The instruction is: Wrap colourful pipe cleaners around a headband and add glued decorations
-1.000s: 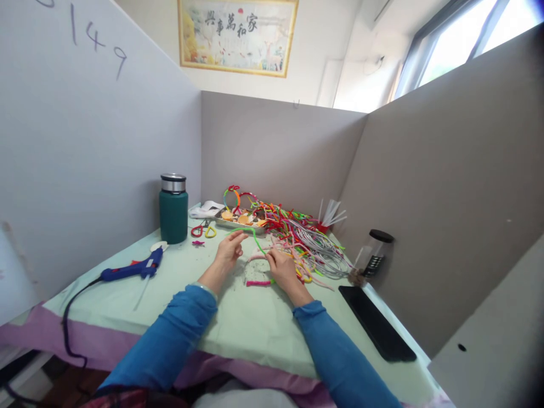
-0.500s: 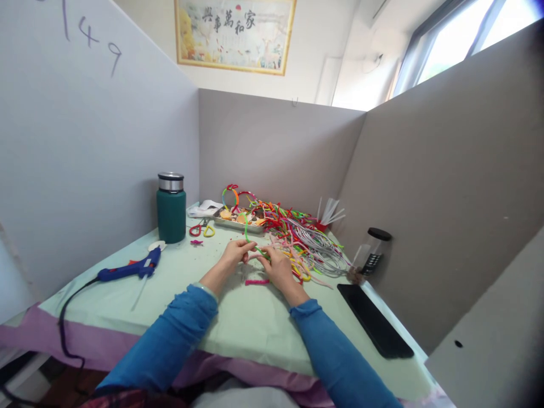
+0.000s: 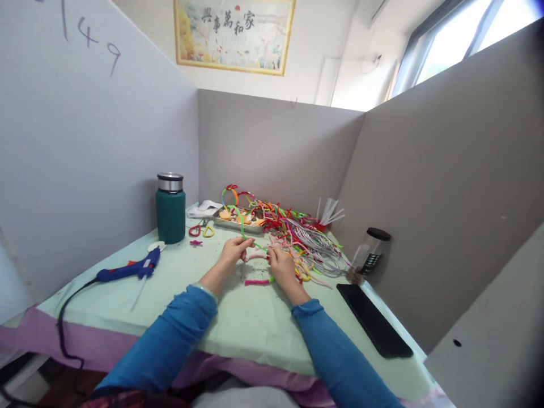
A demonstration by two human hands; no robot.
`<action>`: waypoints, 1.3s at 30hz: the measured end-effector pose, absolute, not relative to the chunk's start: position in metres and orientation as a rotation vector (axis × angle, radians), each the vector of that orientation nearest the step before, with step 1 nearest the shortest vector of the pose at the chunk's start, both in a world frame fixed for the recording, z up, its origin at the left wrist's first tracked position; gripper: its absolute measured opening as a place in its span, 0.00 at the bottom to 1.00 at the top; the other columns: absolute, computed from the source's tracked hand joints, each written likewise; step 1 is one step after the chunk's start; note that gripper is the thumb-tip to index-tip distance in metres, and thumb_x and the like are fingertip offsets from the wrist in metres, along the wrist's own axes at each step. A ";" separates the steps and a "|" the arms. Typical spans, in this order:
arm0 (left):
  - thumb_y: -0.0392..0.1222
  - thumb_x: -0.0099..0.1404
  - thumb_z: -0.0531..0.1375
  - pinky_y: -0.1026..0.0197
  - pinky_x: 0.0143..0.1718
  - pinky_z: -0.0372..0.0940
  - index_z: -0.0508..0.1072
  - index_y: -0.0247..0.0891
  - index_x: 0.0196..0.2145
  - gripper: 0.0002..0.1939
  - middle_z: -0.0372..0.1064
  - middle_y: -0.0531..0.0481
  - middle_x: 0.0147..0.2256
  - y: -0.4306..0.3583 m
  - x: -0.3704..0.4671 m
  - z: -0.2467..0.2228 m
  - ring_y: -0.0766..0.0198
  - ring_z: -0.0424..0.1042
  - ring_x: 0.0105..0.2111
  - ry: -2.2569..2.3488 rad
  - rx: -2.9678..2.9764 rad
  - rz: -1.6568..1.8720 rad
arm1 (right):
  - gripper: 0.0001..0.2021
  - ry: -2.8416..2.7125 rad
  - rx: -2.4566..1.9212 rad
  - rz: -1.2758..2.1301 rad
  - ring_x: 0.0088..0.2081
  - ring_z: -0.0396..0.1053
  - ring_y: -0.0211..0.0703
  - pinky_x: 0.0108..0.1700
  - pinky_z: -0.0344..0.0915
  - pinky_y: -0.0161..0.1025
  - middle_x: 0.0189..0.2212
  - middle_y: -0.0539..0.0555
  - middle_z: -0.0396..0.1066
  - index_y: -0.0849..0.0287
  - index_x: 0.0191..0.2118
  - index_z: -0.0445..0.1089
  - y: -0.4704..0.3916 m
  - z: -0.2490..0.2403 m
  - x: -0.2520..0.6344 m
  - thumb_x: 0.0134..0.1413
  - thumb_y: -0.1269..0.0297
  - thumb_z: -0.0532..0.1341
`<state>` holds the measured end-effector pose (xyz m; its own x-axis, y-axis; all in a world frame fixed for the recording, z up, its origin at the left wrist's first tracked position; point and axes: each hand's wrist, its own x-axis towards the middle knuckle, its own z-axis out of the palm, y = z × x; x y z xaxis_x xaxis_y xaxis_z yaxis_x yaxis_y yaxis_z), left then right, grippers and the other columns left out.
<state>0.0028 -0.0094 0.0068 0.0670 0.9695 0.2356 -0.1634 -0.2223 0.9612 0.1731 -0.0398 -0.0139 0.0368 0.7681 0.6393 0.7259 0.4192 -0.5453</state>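
Note:
A green pipe cleaner (image 3: pixel 243 224) is stretched between my two hands above the table. My left hand (image 3: pixel 232 253) pinches it near the middle, and its free end curves up and away toward the tray. My right hand (image 3: pixel 284 267) is closed on the same strand farther right. A short magenta pipe cleaner (image 3: pixel 256 282) lies on the cloth just below the hands, its right part close to my right hand. Behind the fingers rests a pale pink strand (image 3: pixel 256 256), partly covered by them.
A metal tray (image 3: pixel 242 227) of small pieces stands at the back, beside a heap of coloured pipe cleaners (image 3: pixel 297 224). To the left are a green bottle (image 3: pixel 170 215) and a blue glue gun (image 3: pixel 130 272) with its cord. A black slab (image 3: pixel 374 320) and a clear jar (image 3: pixel 374 252) are at right.
My right hand has moved slightly right, away from my left, so more of the green pipe cleaner shows between them. Its free end now bends over to the left.

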 end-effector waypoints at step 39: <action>0.34 0.62 0.57 0.73 0.14 0.53 0.70 0.37 0.36 0.04 0.71 0.54 0.31 0.004 -0.036 0.021 0.82 0.52 0.12 0.678 0.449 1.772 | 0.16 -1.431 -1.414 0.272 0.25 0.65 0.42 0.30 0.56 0.35 0.19 0.50 0.71 0.58 0.19 0.68 -0.029 -0.008 0.200 0.52 0.60 0.51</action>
